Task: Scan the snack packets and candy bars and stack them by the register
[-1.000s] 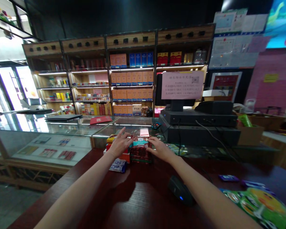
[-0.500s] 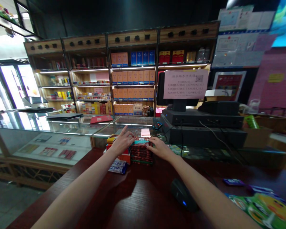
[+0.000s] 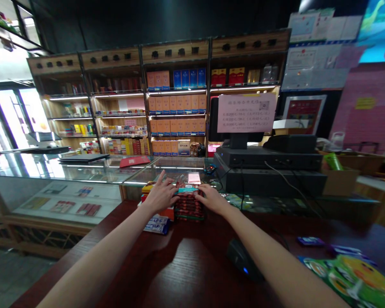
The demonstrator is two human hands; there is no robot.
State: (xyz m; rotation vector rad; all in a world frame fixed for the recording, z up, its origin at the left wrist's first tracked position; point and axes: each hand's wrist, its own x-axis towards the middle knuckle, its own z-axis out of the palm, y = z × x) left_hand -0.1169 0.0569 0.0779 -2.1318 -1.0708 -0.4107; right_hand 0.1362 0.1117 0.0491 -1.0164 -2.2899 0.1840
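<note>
Nearest to me, the black mouse (image 3: 242, 261) is sitting on the dark wooden counter (image 3: 186, 278), well short of the fingers and just under the right forearm. Off to the right of that, some green and yellow snack packets (image 3: 353, 278) are lying well apart from both hands.

Further out, both hands are working the stack of red packets (image 3: 189, 207). The left hand (image 3: 160, 196) is pressing against the stack's left side with fingers spread fairly wide, index finger sticking up and forward past the stack. The right hand (image 3: 210, 199) is cupping the right side, fingers curled in narrow against the top edge. So the stack is sitting between the two sets of fingertips, touching both, on the counter's far edge.

Compared with a second ago, the top teal-labelled packet is lying flatter on the pile and both hands are sitting a little lower on it, so I'm reading this as squaring the pile up, not lifting it. Just left of the left fingers, an orange box (image 3: 167, 211) is touching the stack, and a blue and white packet (image 3: 156, 223) is lying beside that.

Past the fingertips, the glass display case (image 3: 93, 175) is running leftward, the till unit (image 3: 269, 169) is standing to the right with a paper notice (image 3: 246, 113) above it, and shelves of cartons (image 3: 176, 115) are lining the back wall.
</note>
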